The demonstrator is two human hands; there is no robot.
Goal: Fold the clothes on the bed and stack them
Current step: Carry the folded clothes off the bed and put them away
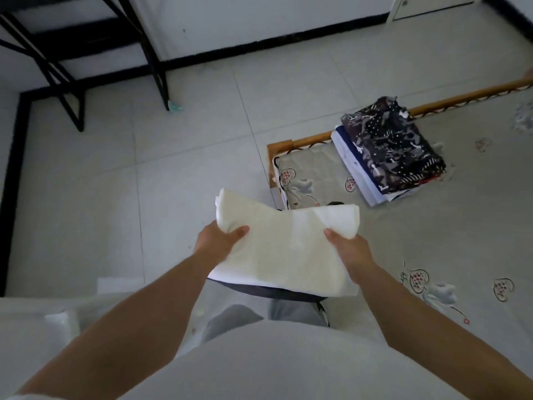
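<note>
Head view: pale tiled floor (115, 168) with a black skirting line, a black metal frame (57, 67) at the wall, and a wooden-edged bed (432, 255) with a floral-print cover at right. No writing is legible. The left hand (216, 241) and right hand (349, 249) each pinch a side of the folded white cloth (282, 249), held in the air over the bed's corner, its long axis running left to right. A stack of folded clothes (389, 151) sits near the bed's far edge
</note>
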